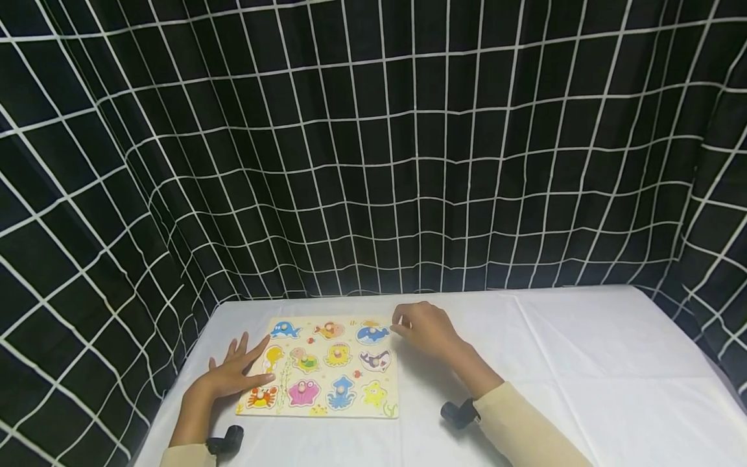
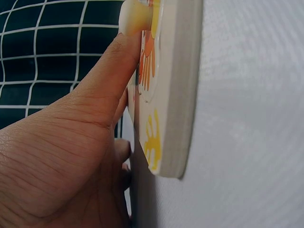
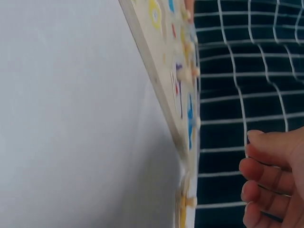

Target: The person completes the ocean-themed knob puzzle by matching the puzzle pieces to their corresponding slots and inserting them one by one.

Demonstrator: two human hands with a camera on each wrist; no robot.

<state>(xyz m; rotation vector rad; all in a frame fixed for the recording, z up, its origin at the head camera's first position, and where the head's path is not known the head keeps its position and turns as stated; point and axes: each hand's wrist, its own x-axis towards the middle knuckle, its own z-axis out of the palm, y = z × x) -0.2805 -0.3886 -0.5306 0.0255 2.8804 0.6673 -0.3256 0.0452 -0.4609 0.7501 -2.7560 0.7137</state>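
Observation:
A wooden peg puzzle board (image 1: 393, 389) with sea-animal pieces lies flat on the white table. My left hand (image 1: 230, 375) rests at its left edge with fingers spread. In the left wrist view, the thumb (image 2: 107, 71) reaches over the edge to the round knob (image 2: 133, 19) of the crab piece. My right hand (image 1: 427, 329) hovers by the board's upper right corner, near the blue whale piece (image 1: 372, 334). The right wrist view shows its fingers (image 3: 266, 173) loosely bent, holding nothing. A yellow knobbed piece (image 3: 183, 213) appears past the board's corner there; its exact place is unclear.
White cloth (image 1: 554, 376) covers the table and stretches to the right of the board. A black curtain with a white grid (image 1: 432, 162) hangs behind and at both sides. Each wrist carries a small black camera, such as the right one (image 1: 458, 414).

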